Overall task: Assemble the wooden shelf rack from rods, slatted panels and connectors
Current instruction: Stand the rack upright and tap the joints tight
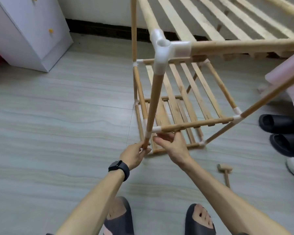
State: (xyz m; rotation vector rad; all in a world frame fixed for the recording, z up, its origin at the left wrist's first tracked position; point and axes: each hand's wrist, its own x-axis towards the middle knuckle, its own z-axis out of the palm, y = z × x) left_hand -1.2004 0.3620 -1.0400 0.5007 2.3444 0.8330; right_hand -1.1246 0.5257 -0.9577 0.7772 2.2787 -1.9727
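Note:
The wooden shelf rack (192, 123) stands on the floor in front of me, with three slatted panels stacked on upright rods. White plastic connectors join the rods; the nearest top corner connector (165, 50) has an open socket facing up. My left hand (136, 154) grips the near-left upright rod (153, 106) just below the middle panel's corner connector (153, 130). My right hand (171, 145) reaches in with straight fingers and touches the underside of the middle panel's front rail next to that connector.
A small wooden mallet (225, 172) lies on the tiled floor to the right of my right arm. A white cabinet (29, 29) stands at the back left. Another person's black slippers (283, 133) are at the right edge. My own slippered feet are at the bottom.

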